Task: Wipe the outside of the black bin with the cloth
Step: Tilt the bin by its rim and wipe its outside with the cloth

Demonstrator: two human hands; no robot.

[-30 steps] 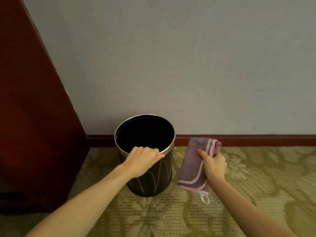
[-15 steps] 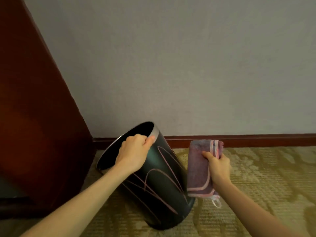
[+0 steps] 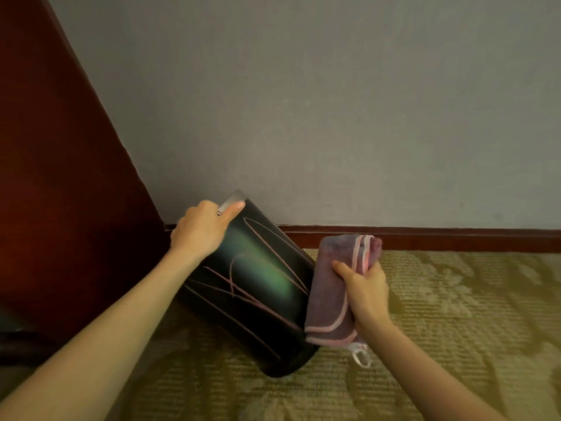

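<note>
The black bin (image 3: 255, 287), marked with thin pink lines, is tipped far over to the left, its mouth turned away and its base toward me. My left hand (image 3: 203, 229) grips its silver rim at the top. My right hand (image 3: 364, 290) holds a folded purple cloth (image 3: 331, 299) with pink edging, which hangs against the bin's right side. A small white loop dangles from the cloth's lower end. The bin's inside is hidden.
A dark red wooden panel (image 3: 60, 177) stands close on the left, touching or nearly touching the bin's mouth. A grey wall (image 3: 334, 101) with a dark red skirting board (image 3: 440, 240) runs behind. Patterned olive carpet (image 3: 455, 329) covers the floor to the right.
My left hand has tipped the bin from upright over to the left, so its side faces up. My right hand has brought the cloth against the bin's right side.
</note>
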